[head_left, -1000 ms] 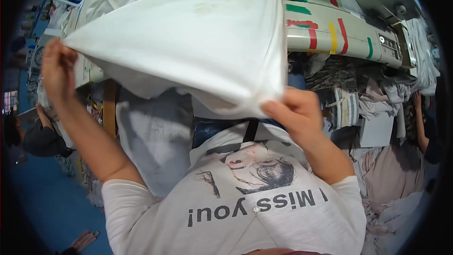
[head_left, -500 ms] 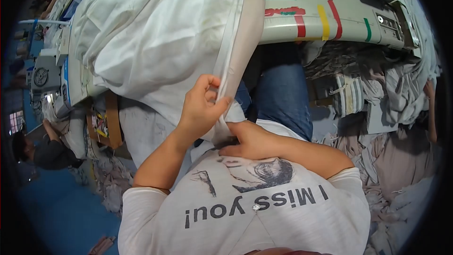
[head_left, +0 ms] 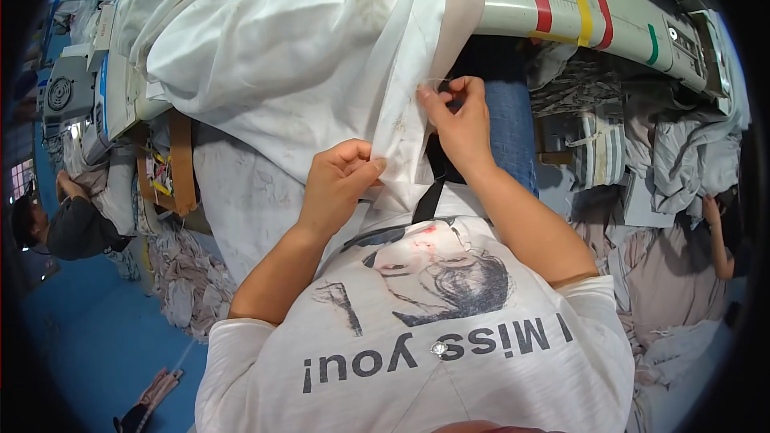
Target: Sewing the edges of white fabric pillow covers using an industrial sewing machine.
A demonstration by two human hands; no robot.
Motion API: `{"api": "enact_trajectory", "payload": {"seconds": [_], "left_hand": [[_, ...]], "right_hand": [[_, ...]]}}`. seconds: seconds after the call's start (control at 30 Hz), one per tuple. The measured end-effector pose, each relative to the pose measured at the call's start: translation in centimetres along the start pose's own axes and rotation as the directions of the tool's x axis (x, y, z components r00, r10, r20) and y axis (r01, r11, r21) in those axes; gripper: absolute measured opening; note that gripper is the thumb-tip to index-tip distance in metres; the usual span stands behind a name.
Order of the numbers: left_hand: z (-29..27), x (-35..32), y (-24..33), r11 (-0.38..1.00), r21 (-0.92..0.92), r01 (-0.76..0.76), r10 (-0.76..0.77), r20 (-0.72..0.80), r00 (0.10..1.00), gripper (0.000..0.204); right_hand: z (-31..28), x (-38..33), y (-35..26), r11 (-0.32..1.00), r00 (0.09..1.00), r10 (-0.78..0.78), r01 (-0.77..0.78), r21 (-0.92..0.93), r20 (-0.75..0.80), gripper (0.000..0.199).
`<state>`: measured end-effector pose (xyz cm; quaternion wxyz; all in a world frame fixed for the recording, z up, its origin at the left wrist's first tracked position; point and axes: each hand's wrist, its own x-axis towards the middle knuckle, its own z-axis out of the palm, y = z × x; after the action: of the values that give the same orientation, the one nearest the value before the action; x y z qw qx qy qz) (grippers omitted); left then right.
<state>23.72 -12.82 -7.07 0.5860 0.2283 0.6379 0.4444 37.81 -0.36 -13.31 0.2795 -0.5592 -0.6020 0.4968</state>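
A large white cloth [head_left: 273, 56] drapes from the sewing table down to my lap, with a folded strip along its right edge. My left hand [head_left: 341, 184] is closed, pinching the cloth's lower edge near my waist. Higher up, on the right side of the strip, my right hand [head_left: 464, 124] is closed in a pinch. A thin, pale thread [head_left: 437, 79] shows at its fingertips, beside the cloth. Faint greyish marks spot the strip between my hands.
The pale machine table [head_left: 553, 8] carries red, yellow and green tape. Crumpled cloth lies in heaps [head_left: 192, 281] to the left and right [head_left: 666, 273]. A cardboard box [head_left: 180, 164] stands at left. Another person [head_left: 84, 224] works at far left; a person's arm [head_left: 718, 236] shows at far right.
My right hand has left the cloth's lower end and moved up and right, beside the strip. My left hand stays on the cloth, slightly lower. The strip lies spread wider.
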Motion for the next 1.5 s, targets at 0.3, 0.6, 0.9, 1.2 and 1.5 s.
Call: {"api": "enact_trajectory", "payload": {"seconds": [0.3, 0.6, 0.9, 1.2, 1.5], "left_hand": [[-2.6, -1.5, 9.1, 0.82, -0.398, -0.411, 0.274, -0.356, 0.893, 0.028], [-8.5, -5.4, 27.3, -0.108, 0.943, -0.314, 0.894, 0.23, 0.385, 0.023], [6.7, -6.1, 12.3, -0.274, 0.508, -0.816, 0.449, 0.819, 0.359, 0.037], [7.5, -5.0, 8.0, -0.33, 0.498, -0.802, 0.334, 0.856, 0.394, 0.031], [7.7, -5.1, 8.0, -0.325, 0.483, -0.813, 0.264, 0.872, 0.413, 0.011]], "right_hand": [[-4.3, -1.9, 0.7, 0.753, 0.841, 0.264, -0.485, 0.445, 0.472, 0.026], [-15.2, -7.6, -7.6, 0.872, 0.904, -0.002, -0.208, 0.443, 0.428, 0.02], [-14.0, -10.7, -6.8, 0.919, 0.757, -0.287, 0.044, 0.392, 0.587, 0.01], [-14.1, -11.6, -6.3, 0.896, 0.693, -0.414, 0.196, 0.399, 0.59, 0.006], [-15.5, -10.5, -6.7, 0.903, 0.582, -0.428, 0.293, 0.313, 0.691, 0.005]]}}
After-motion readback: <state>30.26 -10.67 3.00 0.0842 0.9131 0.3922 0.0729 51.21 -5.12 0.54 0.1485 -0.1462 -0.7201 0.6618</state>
